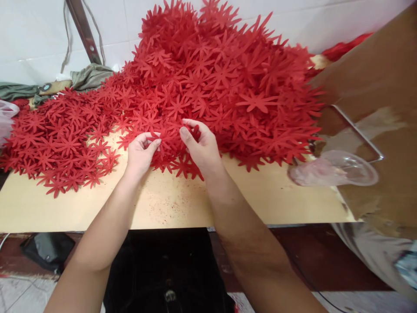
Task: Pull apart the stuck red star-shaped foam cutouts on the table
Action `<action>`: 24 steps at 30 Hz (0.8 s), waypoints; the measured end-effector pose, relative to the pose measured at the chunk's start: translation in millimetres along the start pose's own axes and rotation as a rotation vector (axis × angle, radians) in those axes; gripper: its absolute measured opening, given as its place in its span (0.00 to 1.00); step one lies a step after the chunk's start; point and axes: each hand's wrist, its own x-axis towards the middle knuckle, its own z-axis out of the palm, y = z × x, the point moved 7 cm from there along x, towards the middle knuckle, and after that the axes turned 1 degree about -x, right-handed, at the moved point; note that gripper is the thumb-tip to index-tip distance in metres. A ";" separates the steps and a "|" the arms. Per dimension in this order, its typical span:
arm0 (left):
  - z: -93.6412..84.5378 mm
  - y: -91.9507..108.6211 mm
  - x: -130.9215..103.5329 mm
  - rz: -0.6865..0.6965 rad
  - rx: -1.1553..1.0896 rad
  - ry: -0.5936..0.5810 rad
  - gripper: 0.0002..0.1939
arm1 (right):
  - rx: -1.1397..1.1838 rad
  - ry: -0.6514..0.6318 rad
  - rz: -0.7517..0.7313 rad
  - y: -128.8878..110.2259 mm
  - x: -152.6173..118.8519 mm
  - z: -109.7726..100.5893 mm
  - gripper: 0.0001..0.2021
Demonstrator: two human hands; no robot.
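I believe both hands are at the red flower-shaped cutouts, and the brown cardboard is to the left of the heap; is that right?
The side is wrong: the head view shows the brown cardboard to the right of the red cutout heap. The rest holds.

We can read no text, label, brand, number or sign here.
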 end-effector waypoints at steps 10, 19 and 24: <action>-3.4 1.8 -3.3 -0.083 0.142 0.130 0.12 | -0.032 -0.061 0.043 -13.8 -10.5 12.9 0.18; 10.1 -2.1 -7.2 0.035 0.180 -0.082 0.16 | 0.290 -0.060 0.215 0.5 -10.2 23.5 0.17; 19.1 -1.6 -7.4 0.015 -0.032 -0.217 0.13 | 0.399 0.041 0.248 4.0 -6.5 12.9 0.15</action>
